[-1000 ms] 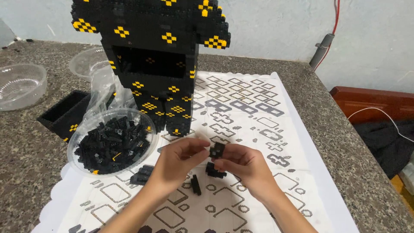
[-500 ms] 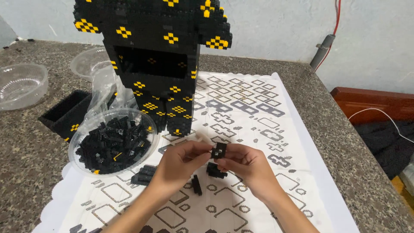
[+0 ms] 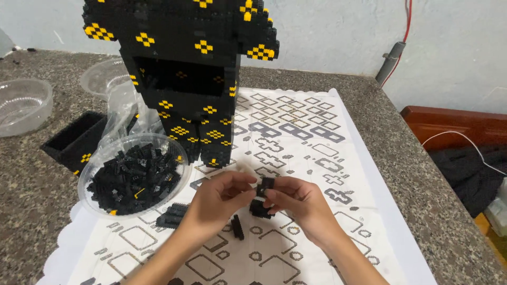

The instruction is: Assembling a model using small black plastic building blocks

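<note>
My left hand [image 3: 222,198] and my right hand [image 3: 301,203] meet over a white patterned cloth [image 3: 317,132], both pinching a small black brick piece [image 3: 265,186] between their fingertips. Just under the hands lies a small black brick assembly [image 3: 259,209], and a loose black brick [image 3: 237,227] rests on the cloth. Behind the hands stands a tall black block figure with yellow diamond marks [image 3: 185,74]. To the left, a clear plastic bowl [image 3: 90,177] holds several small black bricks.
A black open box of bricks [image 3: 74,140] sits on the speckled stone counter [image 3: 31,195] at the left, beside an empty clear bowl [image 3: 24,105] and clear plastic bags [image 3: 119,108]. Another brick cluster [image 3: 171,215] lies by the bowl. The counter's edge drops off at right.
The view has shifted slightly. My hands stay together on the small black piece, with the fingers adjusting their grip a little.
</note>
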